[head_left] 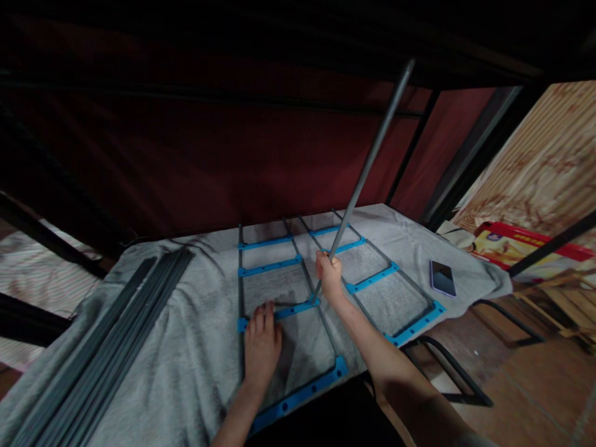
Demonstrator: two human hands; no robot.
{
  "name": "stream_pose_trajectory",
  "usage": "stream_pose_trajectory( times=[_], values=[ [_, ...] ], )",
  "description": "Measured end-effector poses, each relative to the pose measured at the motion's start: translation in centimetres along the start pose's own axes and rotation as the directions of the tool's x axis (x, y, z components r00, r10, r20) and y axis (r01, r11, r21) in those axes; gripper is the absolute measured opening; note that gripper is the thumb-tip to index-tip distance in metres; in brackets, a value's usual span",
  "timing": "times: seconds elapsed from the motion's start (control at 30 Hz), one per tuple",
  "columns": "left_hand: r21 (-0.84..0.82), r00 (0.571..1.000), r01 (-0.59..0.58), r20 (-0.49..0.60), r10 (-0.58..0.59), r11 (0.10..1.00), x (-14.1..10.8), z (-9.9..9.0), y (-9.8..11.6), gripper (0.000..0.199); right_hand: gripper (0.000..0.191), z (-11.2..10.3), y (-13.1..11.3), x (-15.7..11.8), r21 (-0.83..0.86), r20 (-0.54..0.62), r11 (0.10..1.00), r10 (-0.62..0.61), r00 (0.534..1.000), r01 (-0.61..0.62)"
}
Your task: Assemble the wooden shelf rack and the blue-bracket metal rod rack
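Observation:
My right hand (329,276) is closed round a long grey tube (372,155). The tube stands tilted, its top leaning away to the right, and its lower end meets the right end of a blue crossbar (293,308). At the other end of this crossbar, my left hand (263,344) holds it with the fingers over its top. The crossbar belongs to a ladder-like frame (269,270) of blue crossbars and grey tubes lying flat. To its right lies a second such frame (376,279).
A bundle of grey tubes (116,341) lies at the left on the grey blanket (200,335). A phone (442,277) rests near the right edge. Dark metal posts (484,149) and a red curtain (223,161) enclose the bed. A red-yellow box (526,245) stands beyond.

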State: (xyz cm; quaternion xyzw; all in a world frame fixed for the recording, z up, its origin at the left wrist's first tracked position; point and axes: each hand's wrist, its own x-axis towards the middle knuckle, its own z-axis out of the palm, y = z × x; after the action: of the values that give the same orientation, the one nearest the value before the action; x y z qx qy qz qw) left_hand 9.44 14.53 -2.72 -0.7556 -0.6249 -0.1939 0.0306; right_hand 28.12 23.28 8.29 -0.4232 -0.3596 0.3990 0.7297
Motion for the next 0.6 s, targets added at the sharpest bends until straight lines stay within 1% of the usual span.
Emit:
stream_pose_trajectory(
  times=[0.07, 0.1, 0.13, 0.2, 0.27, 0.37, 0.5, 0.57, 0.6],
  values=[
    [-0.094, 0.983, -0.155, 0.085, 0.163, 0.984, 1.4, 1.7, 1.7, 0.045, 0.044, 0.3, 0.1, -0.3, 0.009, 0.030, 1.000, 0.002, 1.000, -0.002],
    [-0.125, 0.970, -0.191, 0.129, 0.207, 0.974, 2.0, 2.6, 2.3, 0.043, 0.044, 0.3, 0.0, -0.5, 0.015, 0.040, 1.000, 0.006, 0.999, -0.006],
    [-0.138, 0.962, -0.208, 0.153, 0.228, 0.968, 2.5, 3.5, 2.7, 0.043, 0.044, 0.3, 0.0, -0.7, 0.018, 0.051, 1.000, 0.012, 0.999, -0.012],
    [-0.133, 0.954, -0.213, 0.186, 0.236, 0.968, 3.0, 4.8, 2.9, 0.047, 0.044, 0.1, -0.3, -0.9, 0.015, 0.091, 1.000, 0.018, 0.996, -0.020],
    [-0.107, 0.951, -0.212, 0.207, 0.230, 0.971, 3.0, 5.4, 2.7, 0.053, 0.044, -0.2, -0.5, -1.1, 0.016, 0.150, 1.000, 0.024, 0.988, -0.026],
    [-0.084, 0.944, -0.209, 0.244, 0.224, 0.974, 2.9, 5.6, 2.3, 0.055, 0.045, -0.6, -0.4, -1.4, 0.009, 0.262, 0.999, 0.037, 0.964, -0.041],
    [-0.095, 0.937, -0.205, 0.270, 0.224, 0.974, 2.7, 5.8, 2.2, 0.057, 0.046, -0.7, 0.1, -1.7, -0.039, 0.415, 0.996, 0.090, 0.905, -0.081],
    [-0.107, 0.936, -0.202, 0.273, 0.224, 0.974, 2.7, 6.1, 2.2, 0.058, 0.046, -0.5, -0.2, -1.4, -0.030, 0.430, 0.992, 0.124, 0.894, -0.123],
    [-0.113, 0.935, -0.198, 0.275, 0.222, 0.974, 2.7, 6.3, 2.1, 0.058, 0.047, -0.4, -0.8, -1.2, -0.004, 0.414, 0.989, 0.136, 0.900, -0.148]
  ],
)
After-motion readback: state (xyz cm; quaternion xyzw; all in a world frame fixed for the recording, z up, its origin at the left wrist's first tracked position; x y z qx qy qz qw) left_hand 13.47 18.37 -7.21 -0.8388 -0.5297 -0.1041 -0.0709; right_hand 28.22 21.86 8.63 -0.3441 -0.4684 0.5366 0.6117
